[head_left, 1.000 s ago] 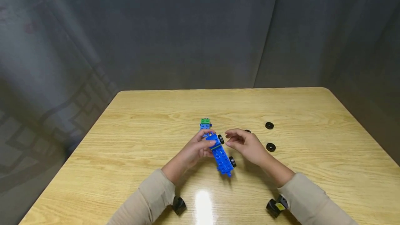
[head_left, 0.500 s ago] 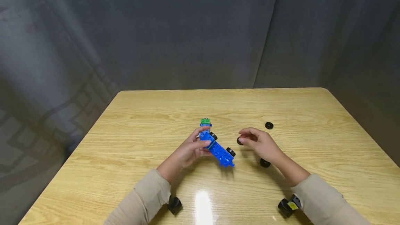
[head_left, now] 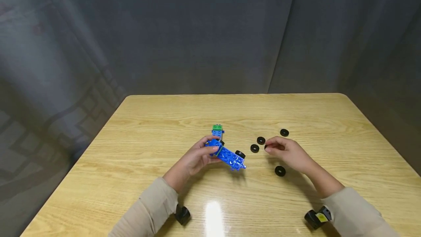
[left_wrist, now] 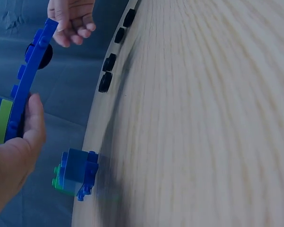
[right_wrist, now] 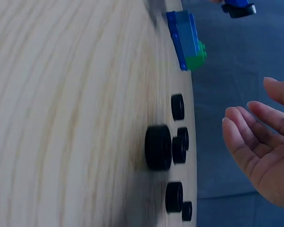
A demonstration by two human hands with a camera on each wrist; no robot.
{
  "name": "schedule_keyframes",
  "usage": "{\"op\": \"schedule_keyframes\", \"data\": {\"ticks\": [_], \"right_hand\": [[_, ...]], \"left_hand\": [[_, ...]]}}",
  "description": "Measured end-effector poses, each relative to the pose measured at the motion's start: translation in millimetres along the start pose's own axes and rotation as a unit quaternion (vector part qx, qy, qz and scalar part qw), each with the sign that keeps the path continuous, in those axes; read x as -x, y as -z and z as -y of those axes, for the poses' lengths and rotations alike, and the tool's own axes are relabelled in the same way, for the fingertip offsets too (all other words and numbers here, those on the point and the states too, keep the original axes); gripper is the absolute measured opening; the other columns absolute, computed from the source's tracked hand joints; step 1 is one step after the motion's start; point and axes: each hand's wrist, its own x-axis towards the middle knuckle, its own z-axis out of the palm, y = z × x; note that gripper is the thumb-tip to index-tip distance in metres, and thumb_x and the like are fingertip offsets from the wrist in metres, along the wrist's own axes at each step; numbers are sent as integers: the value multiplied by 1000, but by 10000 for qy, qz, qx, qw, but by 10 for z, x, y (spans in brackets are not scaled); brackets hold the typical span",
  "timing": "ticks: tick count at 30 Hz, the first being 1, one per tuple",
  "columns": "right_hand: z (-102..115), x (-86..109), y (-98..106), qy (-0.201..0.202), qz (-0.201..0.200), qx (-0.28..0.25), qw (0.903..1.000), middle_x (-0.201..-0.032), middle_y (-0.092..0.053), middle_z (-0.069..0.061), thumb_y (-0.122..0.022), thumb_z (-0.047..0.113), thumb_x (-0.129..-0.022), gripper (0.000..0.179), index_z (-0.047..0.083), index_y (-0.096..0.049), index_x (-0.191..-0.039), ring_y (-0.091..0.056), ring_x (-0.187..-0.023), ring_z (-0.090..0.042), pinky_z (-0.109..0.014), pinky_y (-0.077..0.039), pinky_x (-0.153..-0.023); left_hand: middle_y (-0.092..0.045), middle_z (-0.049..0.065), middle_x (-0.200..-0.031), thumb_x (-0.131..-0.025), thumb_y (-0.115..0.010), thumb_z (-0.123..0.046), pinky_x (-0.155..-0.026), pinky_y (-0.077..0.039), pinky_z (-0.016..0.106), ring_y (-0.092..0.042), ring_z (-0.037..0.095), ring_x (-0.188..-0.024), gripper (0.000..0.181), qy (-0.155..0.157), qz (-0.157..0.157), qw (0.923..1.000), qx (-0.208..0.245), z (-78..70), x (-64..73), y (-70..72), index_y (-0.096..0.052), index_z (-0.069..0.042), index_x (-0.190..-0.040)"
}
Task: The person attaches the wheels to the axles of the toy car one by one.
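My left hand [head_left: 198, 154] grips a blue toy car made of building bricks [head_left: 231, 159], raised above the table, with a green stripe and black wheels on one side. Thumb and fingers lie round its far end; part of that end is hidden. To the right, my right hand [head_left: 289, 153] hovers above loose black wheels. The right wrist view shows this hand [right_wrist: 260, 146] with loosely bent fingers and nothing in them. One wheel [head_left: 254, 148] lies left of its fingertips, another [head_left: 261, 140] just behind that one. A third wheel [head_left: 280, 171] lies nearer to me.
Behind the left hand stands a small blue-and-green brick piece [head_left: 217, 131] on the wooden table [head_left: 158, 120]. Another black wheel [head_left: 284, 132] lies farther back on the right. A grey curtain [head_left: 197, 36] hangs beyond the table's far edge.
My right hand has moved rightward, away from the car, uncovering wheels on the table. The car in my left hand has swung to a flatter angle and shifted slightly left.
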Motion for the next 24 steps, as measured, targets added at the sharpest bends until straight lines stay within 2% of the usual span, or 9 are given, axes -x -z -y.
{"op": "schedule_keyframes", "data": {"ticks": [6,14,19,24], "right_hand": [[-67,52,74,-91,186,230,9995,-86,-56,-5,-56,17,-84,31,-6,-54,-104,-51,-79,-17,-26,-44,-64],[-172,76,95,-265,736,599,9951,-80,-54,-2,-58,12,-81,29,-5,-53,-103,-50,-74,-15,-29,-42,-62],[-207,93,100,-453,1068,882,9893,-82,-55,-4,-64,10,-75,35,-6,-51,-104,-50,-76,-18,-32,-42,-64],[-229,113,93,-551,1344,898,9853,-84,-54,-7,-68,7,-69,40,-6,-52,-103,-50,-77,-21,-32,-42,-62]], "left_hand": [[-40,15,-105,-78,-46,8,-86,-37,47,-54,21,-86,46,36,-8,9999,116,-15,20,-3,-29,4,-121],[-42,15,-105,-80,-47,5,-88,-36,44,-57,19,-84,45,195,-346,9987,306,-19,20,0,-23,4,-118],[-47,13,-101,-81,-48,4,-89,-32,48,-57,19,-84,37,219,-227,9990,320,-17,31,-3,-28,2,-112],[-46,12,-99,-79,-52,0,-87,-36,44,-57,20,-86,31,197,-97,9997,123,-23,35,-15,-37,3,-107]]}}
